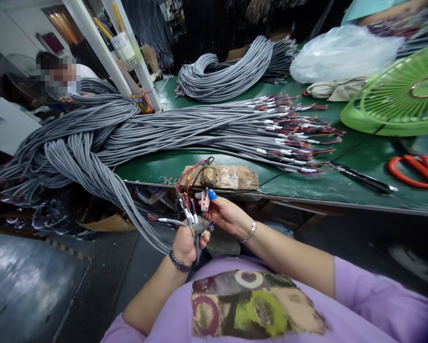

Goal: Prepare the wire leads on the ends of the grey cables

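Several grey cables [123,200] come from ten o'clock into the left hand [185,244], closed around them; their weight could tug them loose. Past coloured wires [193,206], at that fist's two o'clock, the right hand [229,216] half-curls, holding what I can't tell.

This is a cable workshop; a long green table [335,191] runs from left to right, piled with big heaps of grey cables [185,124] that have coloured wires [303,128] at their ends; scissors [427,166] with red handles lie near a green fan [385,102] on the right; more cables [147,33] hang far back; another person [56,74] is far left.
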Motion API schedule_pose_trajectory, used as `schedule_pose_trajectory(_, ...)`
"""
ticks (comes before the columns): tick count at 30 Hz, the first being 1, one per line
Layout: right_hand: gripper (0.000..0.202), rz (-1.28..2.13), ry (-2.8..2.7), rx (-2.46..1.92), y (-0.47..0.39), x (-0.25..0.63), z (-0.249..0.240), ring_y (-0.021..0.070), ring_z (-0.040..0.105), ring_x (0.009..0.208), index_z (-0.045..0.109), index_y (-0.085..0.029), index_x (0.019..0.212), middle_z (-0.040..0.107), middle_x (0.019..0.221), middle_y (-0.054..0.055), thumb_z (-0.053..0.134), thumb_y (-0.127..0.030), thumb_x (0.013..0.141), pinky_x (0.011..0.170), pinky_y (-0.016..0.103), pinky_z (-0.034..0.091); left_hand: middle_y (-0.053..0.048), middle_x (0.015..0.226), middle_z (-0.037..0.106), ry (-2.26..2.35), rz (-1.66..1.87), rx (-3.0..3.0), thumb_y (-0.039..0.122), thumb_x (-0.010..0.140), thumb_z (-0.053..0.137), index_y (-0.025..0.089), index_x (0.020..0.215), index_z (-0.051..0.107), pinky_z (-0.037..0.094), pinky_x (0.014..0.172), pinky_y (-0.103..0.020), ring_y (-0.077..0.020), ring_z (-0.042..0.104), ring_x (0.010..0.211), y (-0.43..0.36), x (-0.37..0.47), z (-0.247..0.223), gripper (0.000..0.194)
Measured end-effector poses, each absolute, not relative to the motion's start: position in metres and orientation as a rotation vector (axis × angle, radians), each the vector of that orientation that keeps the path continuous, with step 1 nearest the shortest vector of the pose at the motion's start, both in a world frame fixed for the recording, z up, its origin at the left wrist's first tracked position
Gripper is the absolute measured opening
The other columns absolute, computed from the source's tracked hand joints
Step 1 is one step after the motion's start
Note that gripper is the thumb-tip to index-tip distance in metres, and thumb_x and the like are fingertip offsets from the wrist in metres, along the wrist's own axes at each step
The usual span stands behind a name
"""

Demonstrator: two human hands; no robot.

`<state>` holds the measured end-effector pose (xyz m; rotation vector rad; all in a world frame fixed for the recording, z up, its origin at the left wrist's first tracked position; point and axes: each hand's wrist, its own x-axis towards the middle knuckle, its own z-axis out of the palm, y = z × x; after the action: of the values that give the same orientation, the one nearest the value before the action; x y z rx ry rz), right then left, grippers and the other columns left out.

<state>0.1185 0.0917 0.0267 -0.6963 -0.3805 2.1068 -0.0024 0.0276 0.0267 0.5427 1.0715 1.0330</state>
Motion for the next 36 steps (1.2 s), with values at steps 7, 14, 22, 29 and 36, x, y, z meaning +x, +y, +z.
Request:
schedule_pose_trajectory(7,0.029,2.142,-0.394,-0.665,0.09,0.12,0.028,0.0072,0.053,0.049,0.066,-0.014,0.074,0.065,0.066,0.002,0.065,-0.042,0.08,0.045,0.018,0.045,0.002,0.04,0.051,1.085,1.028,0.557,0.03,0.058,0.071,0.014,0.06,0.055,0.024,0.033,-0.016,-0.005,0.04,0.032,0.025,-0.004,0.026,0.023)
schedule_pose_trajectory(14,0.029,2.122,-0.373,-0.69,0.089,0.119,0.028,0.0076,0.054,0.053,0.067,-0.014,0.076,0.064,0.066,0.002,0.064,-0.043,0.081,0.047,0.017,0.045,0.002,0.04,0.051,1.065,1.035,0.53,0.029,0.057,0.073,0.014,0.062,0.055,0.023,0.032,-0.016,-0.0052,0.04,0.031,0.027,-0.003,0.026,0.023)
schedule_pose_trajectory(22,0.031,2.187,-0.411,-0.657,0.087,0.125,0.035,0.0093,0.055,0.057,0.066,-0.016,0.083,0.064,0.07,0.002,0.056,-0.045,0.085,0.051,0.019,0.046,0.001,0.04,0.053,1.135,1.054,0.613,0.035,0.059,0.074,0.014,0.059,0.055,0.024,0.033,-0.018,-0.0052,0.04,0.031,0.015,-0.002,0.031,0.028)
schedule_pose_trajectory(29,0.018,2.111,-0.517,-0.718,0.086,0.129,0.037,0.0093,0.056,0.058,0.067,-0.015,0.081,0.065,0.073,0.003,0.059,-0.031,0.083,0.051,0.019,0.047,0.0,0.043,0.056,1.188,1.199,0.703,0.041,0.063,0.073,0.015,0.058,0.054,0.027,0.036,-0.018,-0.0058,0.042,0.033,0.006,0.003,0.04,0.032)
schedule_pose_trajectory(36,0.02,1.972,-0.587,-0.785,0.083,0.126,0.035,0.0089,0.051,0.055,0.064,-0.016,0.073,0.061,0.065,0.0,0.069,-0.036,0.075,0.049,0.019,0.041,0.0,0.044,0.056,1.217,1.218,0.766,0.042,0.068,0.07,0.014,0.056,0.058,0.028,0.038,-0.019,-0.0062,0.043,0.035,0.01,0.012,0.042,0.033)
